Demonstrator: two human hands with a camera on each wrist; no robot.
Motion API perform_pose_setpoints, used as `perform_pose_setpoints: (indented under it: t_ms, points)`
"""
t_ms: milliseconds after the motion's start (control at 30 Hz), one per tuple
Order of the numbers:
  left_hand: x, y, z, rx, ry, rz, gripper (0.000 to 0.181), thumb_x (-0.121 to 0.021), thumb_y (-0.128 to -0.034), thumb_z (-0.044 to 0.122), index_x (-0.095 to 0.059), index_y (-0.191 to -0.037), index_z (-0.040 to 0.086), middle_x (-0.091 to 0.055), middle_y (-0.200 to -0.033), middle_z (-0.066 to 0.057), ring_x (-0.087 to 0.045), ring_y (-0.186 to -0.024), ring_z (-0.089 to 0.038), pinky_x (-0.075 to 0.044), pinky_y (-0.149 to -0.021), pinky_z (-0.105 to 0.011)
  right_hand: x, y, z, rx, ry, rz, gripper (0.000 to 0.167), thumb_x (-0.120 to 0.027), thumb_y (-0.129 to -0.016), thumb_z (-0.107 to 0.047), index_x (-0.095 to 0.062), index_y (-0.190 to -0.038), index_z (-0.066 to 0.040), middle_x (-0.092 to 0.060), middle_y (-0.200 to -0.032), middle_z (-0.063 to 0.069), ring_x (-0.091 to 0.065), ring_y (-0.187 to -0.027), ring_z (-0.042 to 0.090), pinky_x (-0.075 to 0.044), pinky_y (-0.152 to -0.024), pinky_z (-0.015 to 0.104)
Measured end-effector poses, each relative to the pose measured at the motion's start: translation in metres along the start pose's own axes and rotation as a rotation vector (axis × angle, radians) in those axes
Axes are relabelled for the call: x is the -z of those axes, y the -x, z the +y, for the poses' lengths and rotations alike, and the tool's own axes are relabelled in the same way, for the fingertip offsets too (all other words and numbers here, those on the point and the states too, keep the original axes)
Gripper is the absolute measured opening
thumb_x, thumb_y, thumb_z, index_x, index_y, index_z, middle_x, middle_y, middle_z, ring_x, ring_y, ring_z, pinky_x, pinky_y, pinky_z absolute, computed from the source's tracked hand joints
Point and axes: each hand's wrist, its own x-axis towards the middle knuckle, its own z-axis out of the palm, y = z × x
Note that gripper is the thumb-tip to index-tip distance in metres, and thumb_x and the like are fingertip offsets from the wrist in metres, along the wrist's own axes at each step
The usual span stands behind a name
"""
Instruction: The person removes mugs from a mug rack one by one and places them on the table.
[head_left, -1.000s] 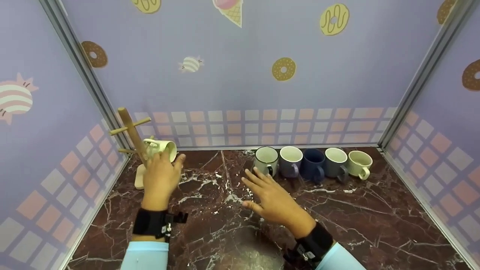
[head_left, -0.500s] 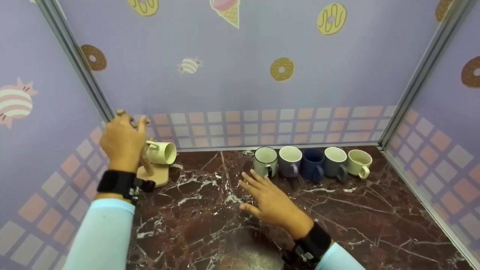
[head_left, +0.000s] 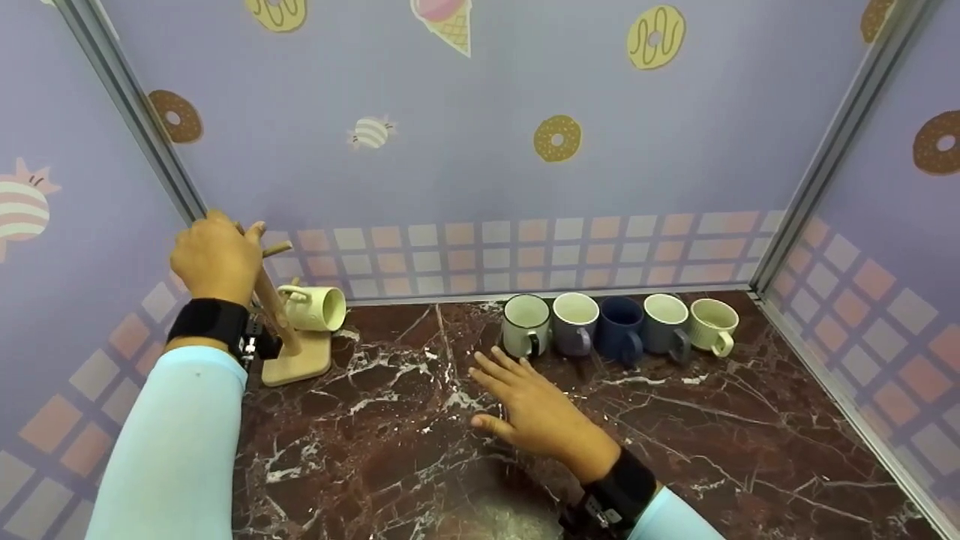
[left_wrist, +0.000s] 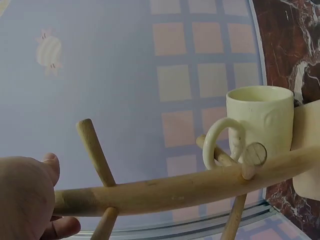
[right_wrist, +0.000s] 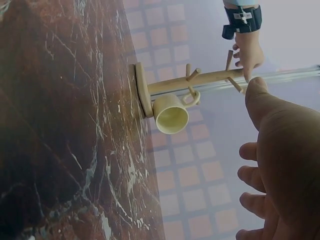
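At the left, my left hand [head_left: 216,259] grips the top of a wooden mug tree [head_left: 271,304], thumb and fingers round the post in the left wrist view. A cream mug [head_left: 315,308] hangs sideways by its handle from a lower peg [left_wrist: 220,156], its mouth facing right in the head view. My right hand [head_left: 536,409] is spread with straight fingers over the table, holding nothing. Nearest to its fingertips stands a white mug [head_left: 526,327] with a black rim and handle. The right wrist view shows the left hand [right_wrist: 248,54] at the post's upper end.
Right of the white mug, a row holds a lavender-grey mug [head_left: 575,330], a navy mug [head_left: 619,330], a grey mug [head_left: 664,330] and a ribbed cream cup [head_left: 712,327]. Patterned walls [head_left: 450,180] bound the dark marble table [head_left: 390,465] at the back and sides.
My left hand has left the cream mug, moving up and left to the post's top, which it now grips. The tree's base has shifted slightly nearer. The right hand has hardly moved.
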Motion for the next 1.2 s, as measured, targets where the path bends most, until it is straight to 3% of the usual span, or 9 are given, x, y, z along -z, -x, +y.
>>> perform_pose_setpoints:
  t_ms: [133, 300, 700, 1033, 1200]
  points:
    - [-0.001, -0.004, 0.003, -0.003, -0.004, 0.035, 0.064, -0.060, -0.1173, 0.050, -0.062, -0.131, -0.012, -0.071, -0.122, -0.040, -0.070, -0.113, -0.063, -0.062, -0.090, -0.071, 0.001, 0.000, -0.001, 0.006, -0.008, 0.010, 0.087, -0.048, -0.111, -0.075, -0.042, -0.176, -0.018, -0.024, -0.189, 0.001, -0.022, -0.178, 0.032, -0.023, -0.142, 0.063]
    - [-0.001, -0.006, 0.002, -0.010, -0.004, 0.051, 0.058, -0.061, -0.1183, 0.041, -0.062, -0.132, -0.015, -0.072, -0.124, -0.043, -0.071, -0.114, -0.064, -0.061, -0.093, -0.072, 0.001, 0.001, -0.001, 0.003, -0.010, 0.003, 0.088, -0.046, -0.111, -0.076, -0.040, -0.177, -0.019, -0.023, -0.190, 0.000, -0.021, -0.178, 0.032, -0.023, -0.143, 0.063]
    - [0.005, -0.007, 0.000, -0.112, 0.071, 0.031, 0.048, -0.064, -0.1173, 0.028, -0.067, -0.123, -0.019, -0.072, -0.119, -0.045, -0.069, -0.109, -0.065, -0.059, -0.090, -0.073, 0.000, 0.000, -0.001, 0.001, -0.005, -0.011, 0.088, -0.048, -0.111, -0.074, -0.041, -0.176, -0.017, -0.023, -0.189, 0.000, -0.022, -0.178, 0.032, -0.026, -0.141, 0.065]
    - [0.011, -0.003, -0.004, -0.138, 0.126, 0.006, 0.040, -0.062, -0.1150, 0.019, -0.067, -0.123, -0.020, -0.071, -0.119, -0.045, -0.068, -0.109, -0.065, -0.058, -0.093, -0.074, -0.001, 0.001, -0.003, 0.000, 0.003, -0.018, 0.087, -0.046, -0.111, -0.075, -0.041, -0.177, -0.020, -0.024, -0.189, -0.001, -0.023, -0.178, 0.032, -0.026, -0.142, 0.063]
    - [0.012, -0.006, -0.006, -0.134, 0.139, -0.025, 0.037, -0.064, -0.1145, 0.019, -0.071, -0.122, -0.016, -0.073, -0.120, -0.042, -0.070, -0.106, -0.062, -0.059, -0.086, -0.068, -0.002, 0.001, -0.005, 0.000, -0.005, -0.026, 0.089, -0.043, -0.110, -0.078, -0.039, -0.178, -0.021, -0.021, -0.190, -0.003, -0.021, -0.178, 0.029, -0.025, -0.142, 0.062]
